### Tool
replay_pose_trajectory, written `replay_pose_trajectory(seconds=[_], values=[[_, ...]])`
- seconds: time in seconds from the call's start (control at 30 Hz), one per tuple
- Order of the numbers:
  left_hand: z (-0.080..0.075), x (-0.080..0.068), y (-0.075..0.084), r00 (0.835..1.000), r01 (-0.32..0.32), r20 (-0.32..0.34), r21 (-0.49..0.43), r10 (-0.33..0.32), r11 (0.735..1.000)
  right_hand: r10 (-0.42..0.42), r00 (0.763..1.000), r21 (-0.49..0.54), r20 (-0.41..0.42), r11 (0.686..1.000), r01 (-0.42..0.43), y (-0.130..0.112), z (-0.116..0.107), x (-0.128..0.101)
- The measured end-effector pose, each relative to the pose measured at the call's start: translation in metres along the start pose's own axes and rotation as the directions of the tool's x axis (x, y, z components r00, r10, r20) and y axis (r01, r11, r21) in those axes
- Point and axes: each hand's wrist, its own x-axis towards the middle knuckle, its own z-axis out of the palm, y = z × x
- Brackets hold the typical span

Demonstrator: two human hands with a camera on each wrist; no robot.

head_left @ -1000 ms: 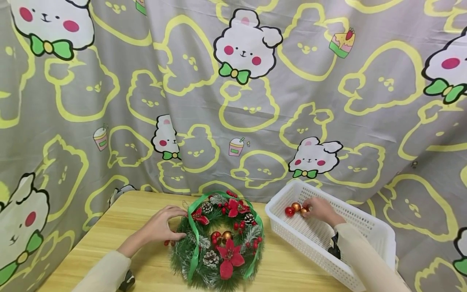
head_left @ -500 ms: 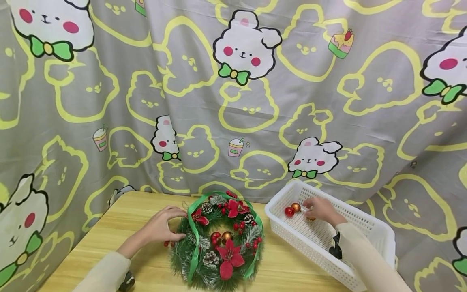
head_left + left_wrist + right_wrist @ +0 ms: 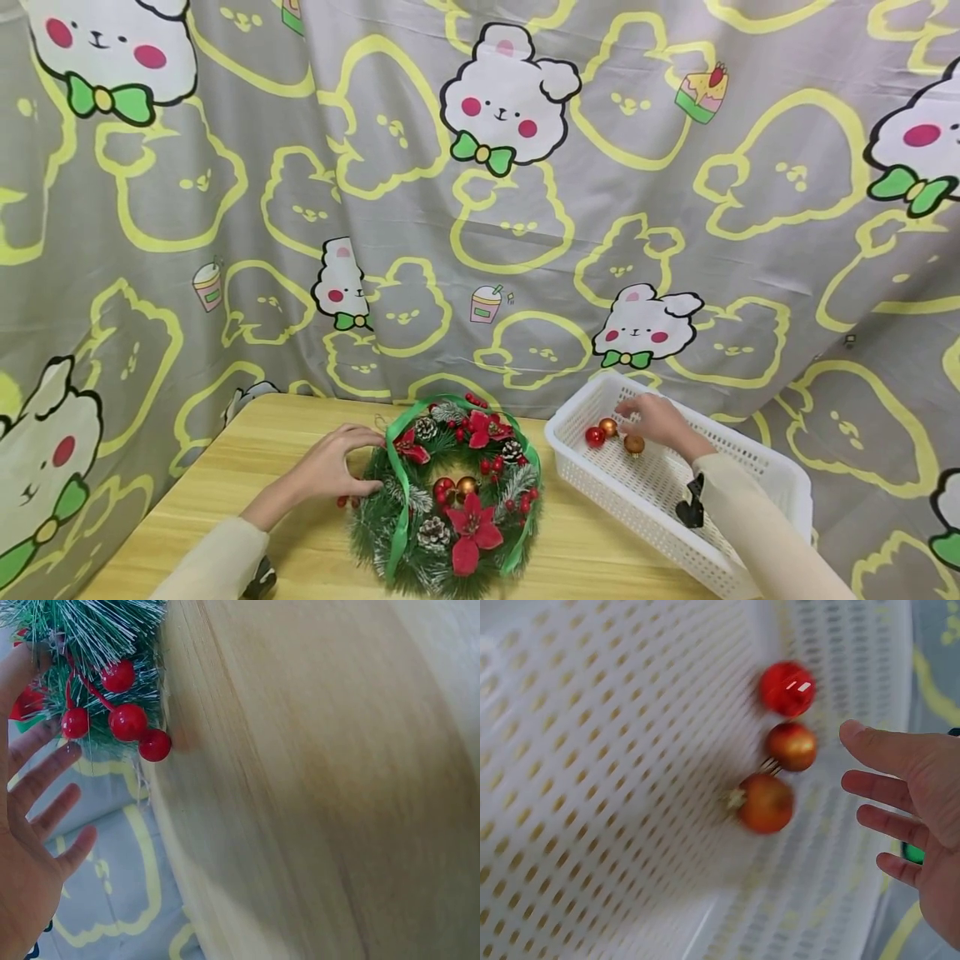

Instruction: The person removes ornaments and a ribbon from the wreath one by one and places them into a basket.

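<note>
A green Christmas wreath [image 3: 372, 533] with red poinsettias, pinecones and a green ribbon lies on the table. My left hand [image 3: 333, 468] rests at its left side, thumb and fingertips at the greenery. In the left wrist view, its fingers are spread beside the red berries [image 3: 127, 722]. Inside the white basket lie a red ball ornament [image 3: 787, 688], a gold ball ornament [image 3: 791, 747] and a copper-coloured ball ornament [image 3: 633, 444]. My right hand [image 3: 654, 419] hovers over the basket just behind the copper ball, holding nothing, its fingers apart in the right wrist view.
The perforated white plastic basket [image 3: 600, 488] stands at the right of the wooden table [image 3: 296, 425], angled beside the wreath. Behind the table hangs a grey curtain [image 3: 420, 225] with cartoon bunnies. A black wrist mount [image 3: 692, 504] sits on the right wrist.
The copper ball has shifted right and toward me in the basket, away from the other two. My right hand has drawn back off it. The left hand and wreath stay put.
</note>
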Motion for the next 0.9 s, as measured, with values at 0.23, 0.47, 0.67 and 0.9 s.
replay_pose_trajectory(seconds=[0.23, 0.47, 0.67, 0.9], values=[[0.003, 0.000, -0.001, 1.000, -0.023, 0.004, 0.007, 0.023, 1.000, -0.113, 0.990, 0.046, -0.087, 0.992, 0.118, -0.033, -0.016, 0.008], [-0.001, 0.002, 0.000, 0.999, -0.036, -0.010, 0.009, 0.036, 0.999, -0.193, 0.967, 0.069, -0.165, 0.976, 0.207, -0.078, -0.031, 0.016], [-0.002, 0.002, 0.001, 1.000, -0.026, 0.003, 0.022, 0.025, 0.999, -0.291, 0.943, 0.130, -0.161, 0.941, 0.313, -0.129, -0.041, 0.017], [-0.002, 0.000, 0.004, 1.000, -0.018, -0.001, 0.011, 0.018, 1.000, -0.451, 0.888, 0.166, -0.086, 0.873, 0.459, -0.184, -0.036, 0.020]])
